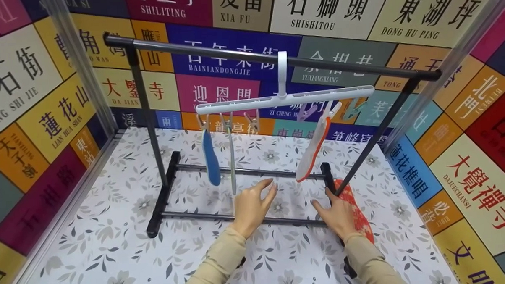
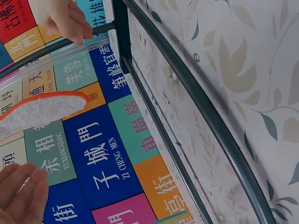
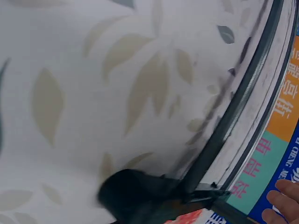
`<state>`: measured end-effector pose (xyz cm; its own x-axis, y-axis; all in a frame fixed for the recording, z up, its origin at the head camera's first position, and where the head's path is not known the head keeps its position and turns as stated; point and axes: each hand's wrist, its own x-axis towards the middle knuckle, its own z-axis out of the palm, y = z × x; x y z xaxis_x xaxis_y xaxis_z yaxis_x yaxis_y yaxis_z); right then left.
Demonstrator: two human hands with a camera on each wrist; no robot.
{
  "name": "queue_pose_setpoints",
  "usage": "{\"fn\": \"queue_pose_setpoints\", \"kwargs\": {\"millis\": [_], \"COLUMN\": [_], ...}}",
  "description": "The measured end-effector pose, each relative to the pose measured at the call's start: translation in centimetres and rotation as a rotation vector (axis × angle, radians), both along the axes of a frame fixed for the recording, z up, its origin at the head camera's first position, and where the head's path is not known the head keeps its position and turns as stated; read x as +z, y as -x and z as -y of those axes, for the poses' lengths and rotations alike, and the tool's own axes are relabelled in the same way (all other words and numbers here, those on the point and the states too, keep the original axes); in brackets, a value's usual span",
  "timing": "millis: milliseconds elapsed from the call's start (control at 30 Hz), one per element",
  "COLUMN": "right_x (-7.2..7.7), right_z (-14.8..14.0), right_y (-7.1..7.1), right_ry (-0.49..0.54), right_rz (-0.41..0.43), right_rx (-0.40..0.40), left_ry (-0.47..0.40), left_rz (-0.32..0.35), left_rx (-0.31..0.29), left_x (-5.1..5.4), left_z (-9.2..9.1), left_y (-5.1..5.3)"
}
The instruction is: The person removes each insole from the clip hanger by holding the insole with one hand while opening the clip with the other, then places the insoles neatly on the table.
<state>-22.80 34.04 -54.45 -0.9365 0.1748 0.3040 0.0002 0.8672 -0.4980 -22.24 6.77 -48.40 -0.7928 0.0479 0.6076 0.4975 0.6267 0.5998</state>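
Observation:
A white hanger [image 1: 284, 99] hooks over the rack's top bar [image 1: 241, 56]. From its clips hang a blue insole [image 1: 211, 158], a thin one seen edge-on [image 1: 232, 159] and a white insole with an orange rim [image 1: 313, 150], which also shows in the left wrist view [image 2: 44, 109]. Below the hanger, my left hand [image 1: 253, 207] is raised with relaxed fingers, holding nothing. My right hand [image 1: 339, 212] is beside the rack's right post, fingers spread, near a red patterned insole [image 1: 355, 210] on the table; whether it touches the post is unclear.
The black rack's feet [image 1: 158, 212] and lower bars [image 1: 200, 216] stand on a floral-patterned table surface [image 1: 126, 251]. Empty clips [image 1: 252, 123] hang along the hanger. Panels with printed signs [image 1: 228, 54] enclose the table at the back and sides.

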Motion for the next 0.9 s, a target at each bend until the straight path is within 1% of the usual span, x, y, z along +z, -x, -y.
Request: {"fn": "queue_pose_setpoints", "kwargs": {"millis": [100, 167, 367, 567, 667, 800, 900], "right_x": [0.6, 0.8, 1.7, 2.7, 3.3, 3.9, 4.2], "right_z": [1.0, 1.6, 2.8, 3.6, 4.0, 4.7, 5.2], "right_y": [0.6, 1.0, 2.1, 3.0, 3.4, 3.9, 4.3], "right_ry": [0.018, 0.027, 0.044, 0.07, 0.08, 0.096, 0.11], "right_rz": [0.022, 0.015, -0.055, -0.112, -0.132, -0.145, -0.178], "right_rx": [0.011, 0.025, 0.066, 0.066, 0.069, 0.084, 0.089], "left_ry": [0.009, 0.011, 0.027, 0.025, 0.027, 0.037, 0.041], "left_rz": [0.017, 0.022, -0.004, -0.039, -0.042, -0.036, -0.033], "left_rx": [-0.001, -0.005, -0.011, -0.011, -0.023, -0.013, -0.014], "left_x": [0.3, 0.5, 1.6, 2.9, 3.3, 3.9, 4.4], "left_z": [-0.2, -0.4, -1.2, -2.0, -2.2, -2.4, -2.5], "left_y": [0.3, 0.4, 1.2, 2.0, 2.3, 2.5, 2.7]}}
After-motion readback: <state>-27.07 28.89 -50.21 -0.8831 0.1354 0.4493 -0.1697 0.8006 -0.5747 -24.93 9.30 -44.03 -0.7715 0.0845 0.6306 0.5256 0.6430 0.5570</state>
